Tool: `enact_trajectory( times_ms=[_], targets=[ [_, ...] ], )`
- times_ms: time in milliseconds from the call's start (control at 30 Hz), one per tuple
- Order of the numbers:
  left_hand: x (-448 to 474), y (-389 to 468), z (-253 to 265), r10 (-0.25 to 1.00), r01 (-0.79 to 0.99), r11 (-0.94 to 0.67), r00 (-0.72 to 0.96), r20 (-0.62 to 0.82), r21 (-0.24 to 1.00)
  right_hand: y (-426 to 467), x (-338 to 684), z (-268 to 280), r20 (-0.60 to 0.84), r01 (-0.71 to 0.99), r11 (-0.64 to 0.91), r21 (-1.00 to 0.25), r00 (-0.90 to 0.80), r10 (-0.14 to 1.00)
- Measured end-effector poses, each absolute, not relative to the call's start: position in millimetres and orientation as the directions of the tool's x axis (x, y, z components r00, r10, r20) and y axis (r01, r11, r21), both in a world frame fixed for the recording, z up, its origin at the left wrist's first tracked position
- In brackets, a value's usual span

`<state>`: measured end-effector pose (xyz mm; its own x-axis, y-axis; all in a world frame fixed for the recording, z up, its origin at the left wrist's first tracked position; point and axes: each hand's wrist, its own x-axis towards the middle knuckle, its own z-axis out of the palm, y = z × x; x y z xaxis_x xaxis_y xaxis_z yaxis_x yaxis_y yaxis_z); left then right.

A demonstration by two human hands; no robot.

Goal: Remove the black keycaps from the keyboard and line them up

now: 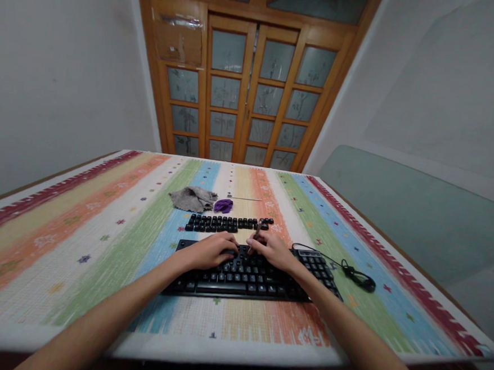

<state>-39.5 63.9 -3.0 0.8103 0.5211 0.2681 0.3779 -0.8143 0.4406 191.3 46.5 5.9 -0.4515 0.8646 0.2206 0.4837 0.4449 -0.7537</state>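
A black keyboard (240, 289) lies in front of me, with a row of its upper keys off and the dark base showing there. My left hand (217, 250) rests over its upper left part, fingers bent and thumb apart from them, with nothing visible in the grip. Closed around a slim dark brown tool (258, 228), my right hand (274, 250) is over the upper middle of the keyboard. The tool stands tilted upward; its lower end is hidden by the fingers, and its exact kind does not show. Loose black keycaps (212, 224) lie in rows behind the keyboard.
A crumpled grey cloth (193, 199) and a purple cloth (223, 206) lie behind the keycaps, near a thin rod (246, 199). The keyboard's bundled cable (359, 279) is at the right. A striped tablecloth (111, 243) covers the table; wooden glazed doors (247, 89) stand beyond.
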Motion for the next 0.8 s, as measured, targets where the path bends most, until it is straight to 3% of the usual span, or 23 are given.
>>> enact_trajectory(
  times_ms=[367,600,800],
  targets=[
    [-34.8,57.0,13.4,0.539,0.388,-0.810,0.789,0.295,0.439,38.0,209.2,19.9,0.313,0.447,0.506,-0.738,-0.437,0.843],
    [-23.2,53.0,19.3,0.530,0.340,-0.823,0.748,0.399,0.456,30.8,209.0,30.8,0.373,0.483,0.587,-0.650,-0.471,0.800],
    [-18.8,55.4,20.5,0.510,0.334,-0.840,0.757,0.408,0.429,29.4,210.0,27.8,0.380,0.534,0.610,-0.586,-0.483,0.789]
  ],
)
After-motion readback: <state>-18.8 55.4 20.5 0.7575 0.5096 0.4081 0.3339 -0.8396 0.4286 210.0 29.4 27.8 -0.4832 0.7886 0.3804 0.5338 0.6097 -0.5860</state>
